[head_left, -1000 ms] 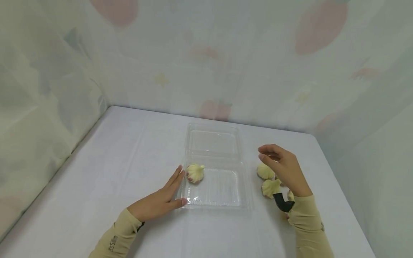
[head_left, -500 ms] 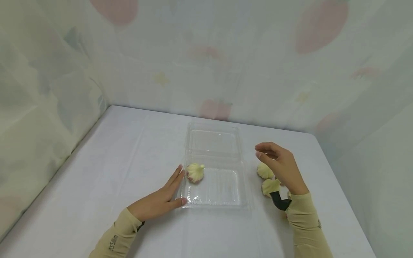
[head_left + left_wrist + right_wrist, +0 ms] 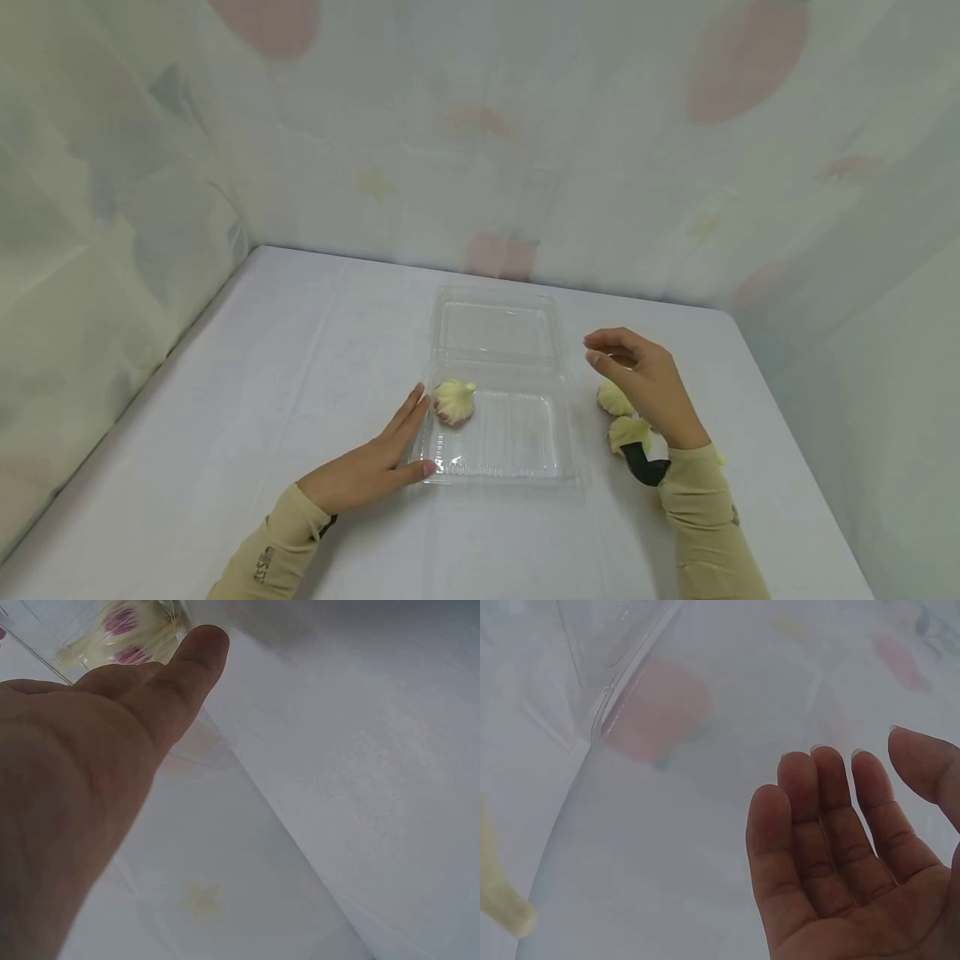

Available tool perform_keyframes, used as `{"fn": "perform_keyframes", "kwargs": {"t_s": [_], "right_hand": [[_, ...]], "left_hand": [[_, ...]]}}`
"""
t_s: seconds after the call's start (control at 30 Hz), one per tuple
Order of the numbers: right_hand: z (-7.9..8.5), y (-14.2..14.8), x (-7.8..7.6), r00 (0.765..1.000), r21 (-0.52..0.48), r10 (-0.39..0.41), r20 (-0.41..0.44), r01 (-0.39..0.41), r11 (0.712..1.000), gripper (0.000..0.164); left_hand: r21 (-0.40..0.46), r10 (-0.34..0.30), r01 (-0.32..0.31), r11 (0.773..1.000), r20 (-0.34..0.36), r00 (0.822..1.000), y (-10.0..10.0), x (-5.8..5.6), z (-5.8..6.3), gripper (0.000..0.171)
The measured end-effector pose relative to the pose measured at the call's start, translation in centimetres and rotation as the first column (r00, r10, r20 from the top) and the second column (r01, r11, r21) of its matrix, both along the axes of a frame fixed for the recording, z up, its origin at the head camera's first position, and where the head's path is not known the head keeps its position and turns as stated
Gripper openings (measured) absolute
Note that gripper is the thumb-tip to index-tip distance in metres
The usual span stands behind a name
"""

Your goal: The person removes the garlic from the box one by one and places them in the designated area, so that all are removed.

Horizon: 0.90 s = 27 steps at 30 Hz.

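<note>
A clear plastic clamshell box point(image 3: 517, 433) lies with its lid point(image 3: 495, 329) folded back, away from the person. One garlic bulb point(image 3: 453, 402) sits in the base's back left corner; its purple-marked side point(image 3: 131, 634) shows through plastic in the left wrist view. The left hand point(image 3: 367, 475) rests straight fingers and thumb along the box's left edge. Above the table, right of the box, hovers the right hand point(image 3: 645, 383), fingers loosely bent, with nothing in it in the right wrist view. Below it lie garlic bulbs point(image 3: 628, 434), partly hidden by hand and wrist.
A white cloth covers the table point(image 3: 300, 367). Patterned fabric walls point(image 3: 480, 150) stand close behind and at both sides. A black wrist mount point(image 3: 643, 467) hangs under the right wrist, in front of the bulbs.
The right hand has drifted slightly left and away from the person, above the bulbs. The left hand, the box and the bulb inside it have stayed put.
</note>
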State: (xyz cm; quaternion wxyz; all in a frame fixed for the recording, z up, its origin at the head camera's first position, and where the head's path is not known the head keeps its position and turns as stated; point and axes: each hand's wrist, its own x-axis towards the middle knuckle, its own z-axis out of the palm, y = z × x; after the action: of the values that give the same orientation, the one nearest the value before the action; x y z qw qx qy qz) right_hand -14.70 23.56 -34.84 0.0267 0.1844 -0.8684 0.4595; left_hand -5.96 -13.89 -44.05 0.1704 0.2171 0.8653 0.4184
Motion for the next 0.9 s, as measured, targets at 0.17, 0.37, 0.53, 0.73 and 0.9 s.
{"fn": "perform_keyframes", "kwargs": {"t_s": [0.17,0.37,0.53,0.73,0.9], "right_hand": [[0.1,-0.3,0.0,1.0,-0.015,0.012,0.005,-0.012,1.0,0.027],[-0.1,-0.7,-0.4,1.0,-0.03,0.021,-0.008,-0.021,0.999,0.027],[-0.2,-1.2,-0.6,0.999,-0.039,0.029,-0.015,-0.03,0.999,0.026],[0.0,-2.0,-0.6,0.999,-0.055,0.044,-0.006,-0.044,0.998,0.025],[0.1,-2.7,-0.7,0.998,-0.054,0.06,-0.008,-0.06,0.997,0.024]], "left_hand": [[0.006,0.002,-0.002,1.0,0.002,1.0,0.0,0.0,0.0,0.088],[-0.001,0.006,-0.006,1.0,0.008,1.0,0.0,0.1,0.0,0.088],[-0.005,0.005,-0.005,1.0,-0.002,1.0,0.0,0.1,0.0,0.088],[0.0,0.002,-0.002,1.0,-0.002,1.0,0.0,0.0,-0.2,0.088],[0.003,0.005,-0.005,1.0,-0.003,1.0,-0.1,0.0,-0.3,0.088]]}}
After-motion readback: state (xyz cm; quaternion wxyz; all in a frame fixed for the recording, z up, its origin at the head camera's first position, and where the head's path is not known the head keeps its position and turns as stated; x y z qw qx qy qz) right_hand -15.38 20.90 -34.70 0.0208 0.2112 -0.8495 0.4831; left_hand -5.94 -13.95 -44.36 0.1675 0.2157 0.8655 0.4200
